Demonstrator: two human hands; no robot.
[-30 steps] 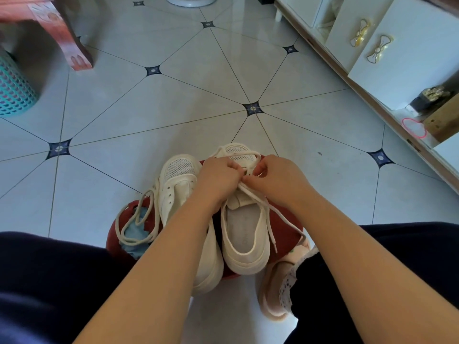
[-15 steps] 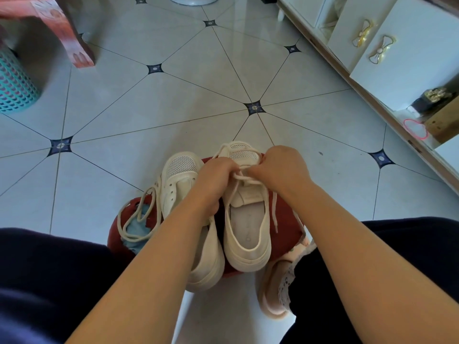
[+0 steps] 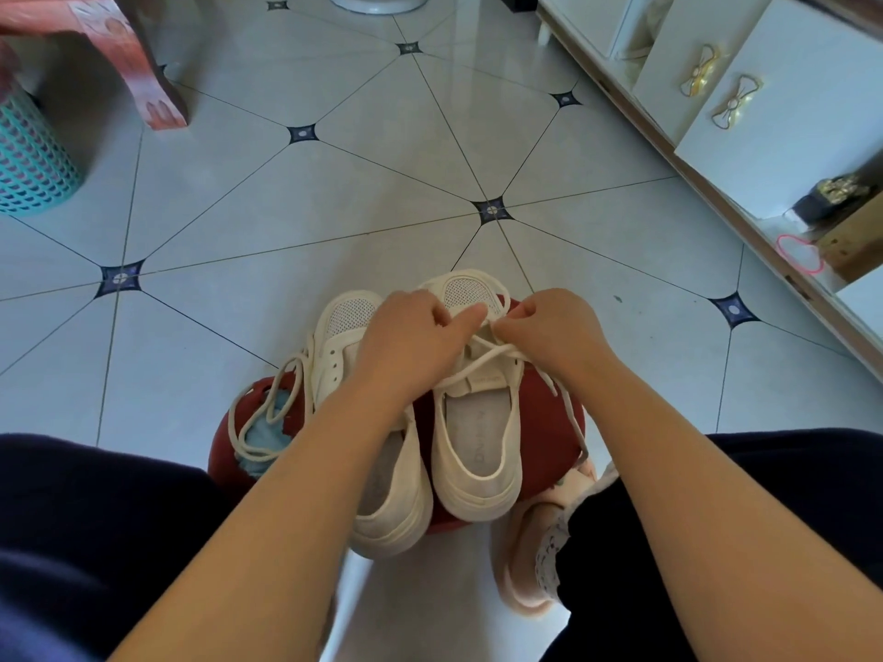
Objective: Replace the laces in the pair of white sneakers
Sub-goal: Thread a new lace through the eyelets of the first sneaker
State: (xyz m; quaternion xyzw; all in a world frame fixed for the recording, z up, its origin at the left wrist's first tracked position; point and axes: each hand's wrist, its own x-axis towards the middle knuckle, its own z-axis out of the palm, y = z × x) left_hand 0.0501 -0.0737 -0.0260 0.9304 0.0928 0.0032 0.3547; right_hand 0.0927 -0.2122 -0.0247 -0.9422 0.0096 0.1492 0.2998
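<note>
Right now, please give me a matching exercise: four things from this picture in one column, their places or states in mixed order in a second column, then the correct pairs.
Things:
A. loose lace
B. teal basket
C. pink slipper
D. right hand

Places or states:
1. on the floor at the far left
2. pinches the threaded lace over a sneaker
3. lies in loops on the red stool
4. beside the stool, partly under a trouser leg

Pairs: A-3, B-1, C-4, D-2.
</note>
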